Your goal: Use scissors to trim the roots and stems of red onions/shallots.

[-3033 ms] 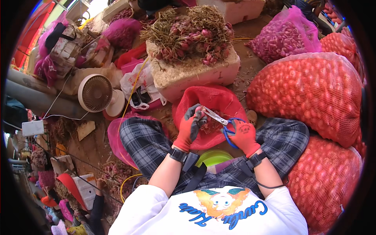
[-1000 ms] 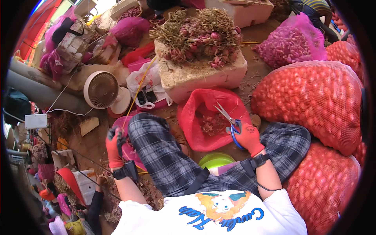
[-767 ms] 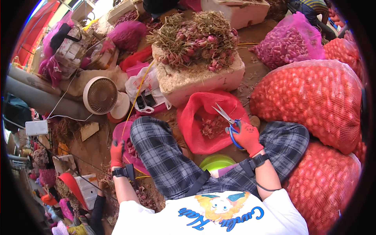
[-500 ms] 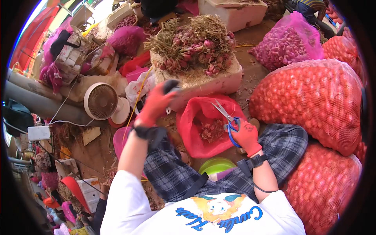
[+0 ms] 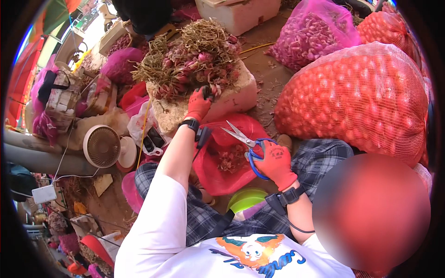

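Note:
My left hand (image 5: 199, 104), in a red glove with dark fingertips, is at the near edge of a pile of shallots (image 5: 204, 58) with dry stalks. Its fingers are bent in against the shallots, and what lies between them is partly hidden. The pile rests on a white foam box (image 5: 236, 95). My right hand (image 5: 273, 162), gloved alike, grips blue-handled scissors (image 5: 250, 142), their blades parted and pointing up and left. Beneath the scissors an open red mesh bag (image 5: 218, 178) holds trimmed bits and some shallots. A green bowl (image 5: 245, 199) sits between my legs.
Large red mesh sacks of shallots (image 5: 352, 102) stand at the right, a pink sack (image 5: 313, 39) behind them. A white fan (image 5: 102, 146) and plastic bag (image 5: 153, 136) are at the left. A yellow cord (image 5: 144, 132) runs beside the box. A blurred disc covers the lower right.
My left hand has moved from the air left of the box to the shallot pile. My right hand still holds the scissors. The whole view has shifted, with the box and sacks now farther left.

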{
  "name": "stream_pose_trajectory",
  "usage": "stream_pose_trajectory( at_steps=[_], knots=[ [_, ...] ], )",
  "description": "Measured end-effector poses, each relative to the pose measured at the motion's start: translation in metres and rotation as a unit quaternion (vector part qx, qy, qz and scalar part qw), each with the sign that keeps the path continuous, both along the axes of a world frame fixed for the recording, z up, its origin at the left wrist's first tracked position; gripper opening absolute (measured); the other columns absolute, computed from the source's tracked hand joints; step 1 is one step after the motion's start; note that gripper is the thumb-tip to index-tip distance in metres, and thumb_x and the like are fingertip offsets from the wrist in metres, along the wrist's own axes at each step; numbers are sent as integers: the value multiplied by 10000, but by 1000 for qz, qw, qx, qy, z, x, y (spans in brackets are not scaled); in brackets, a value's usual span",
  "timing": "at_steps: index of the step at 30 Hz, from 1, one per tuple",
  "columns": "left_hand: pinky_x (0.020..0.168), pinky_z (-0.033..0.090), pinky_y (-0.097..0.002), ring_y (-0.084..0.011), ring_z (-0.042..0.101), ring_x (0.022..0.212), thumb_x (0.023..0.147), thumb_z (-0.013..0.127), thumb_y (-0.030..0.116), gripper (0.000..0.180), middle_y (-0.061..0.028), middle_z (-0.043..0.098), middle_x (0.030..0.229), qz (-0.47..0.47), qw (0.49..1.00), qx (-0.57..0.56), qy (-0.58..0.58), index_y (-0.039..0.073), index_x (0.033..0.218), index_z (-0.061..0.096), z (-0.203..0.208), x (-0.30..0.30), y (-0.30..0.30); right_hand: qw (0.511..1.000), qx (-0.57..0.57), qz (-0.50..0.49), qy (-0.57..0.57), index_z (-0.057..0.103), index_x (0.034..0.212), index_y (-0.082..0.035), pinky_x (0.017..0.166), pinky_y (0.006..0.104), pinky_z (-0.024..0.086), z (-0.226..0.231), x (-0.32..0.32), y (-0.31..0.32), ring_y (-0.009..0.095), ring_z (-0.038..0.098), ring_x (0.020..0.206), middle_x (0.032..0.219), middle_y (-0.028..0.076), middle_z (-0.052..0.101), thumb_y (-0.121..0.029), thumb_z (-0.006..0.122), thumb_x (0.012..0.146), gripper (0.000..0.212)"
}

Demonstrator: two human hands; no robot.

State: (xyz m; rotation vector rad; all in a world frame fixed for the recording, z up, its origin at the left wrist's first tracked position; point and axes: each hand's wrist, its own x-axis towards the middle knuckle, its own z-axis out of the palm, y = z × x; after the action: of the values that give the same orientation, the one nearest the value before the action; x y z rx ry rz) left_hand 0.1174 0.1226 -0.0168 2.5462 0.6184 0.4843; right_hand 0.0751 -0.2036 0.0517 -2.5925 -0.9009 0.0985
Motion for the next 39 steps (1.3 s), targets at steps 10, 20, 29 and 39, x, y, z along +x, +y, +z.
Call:
stream_pose_trajectory(
  at_steps=[10, 20, 29, 39],
  knots=[
    [810, 449, -438, -371, 554, 938, 729, 650, 250, 359, -195, 584, 993, 134, 990, -16, 42, 72, 1032, 579, -15, -13, 41, 1000, 1, 10, 7, 572, 923, -53, 646, 395, 459, -11, -1, 11, 293, 624, 751, 803, 142, 628, -577, 562, 746, 553],
    [807, 464, -408, -385, 563, 918, 713, 676, 240, 471, -201, 560, 1034, 28, 984, 172, 40, 76, 1128, 525, -5, -11, 1, 960, 192, -180, 92, 596, 947, -25, 688, 407, 462, 26, 36, -10, 360, 612, 806, 850, 177, 633, -417, 696, 737, 456],
    [777, 465, -247, -149, 569, 895, 903, 553, 164, 326, -69, 584, 1064, -90, 653, -747, -92, 40, 1197, 487, 71, -104, -68, 917, 248, -69, 304, 601, 973, -20, 633, 309, 453, 27, 23, 8, 194, 590, 671, 732, 93, 617, -304, 688, 783, 353],
    [760, 468, -214, -138, 567, 901, 890, 546, 62, 355, -68, 586, 1038, -71, 619, -776, -98, 25, 1232, 459, 56, -182, -129, 746, 363, 0, 559, 601, 1028, -23, 674, 266, 456, 2, -23, 38, 106, 573, 741, 819, 16, 633, -199, 625, 846, 254]
  ],
)
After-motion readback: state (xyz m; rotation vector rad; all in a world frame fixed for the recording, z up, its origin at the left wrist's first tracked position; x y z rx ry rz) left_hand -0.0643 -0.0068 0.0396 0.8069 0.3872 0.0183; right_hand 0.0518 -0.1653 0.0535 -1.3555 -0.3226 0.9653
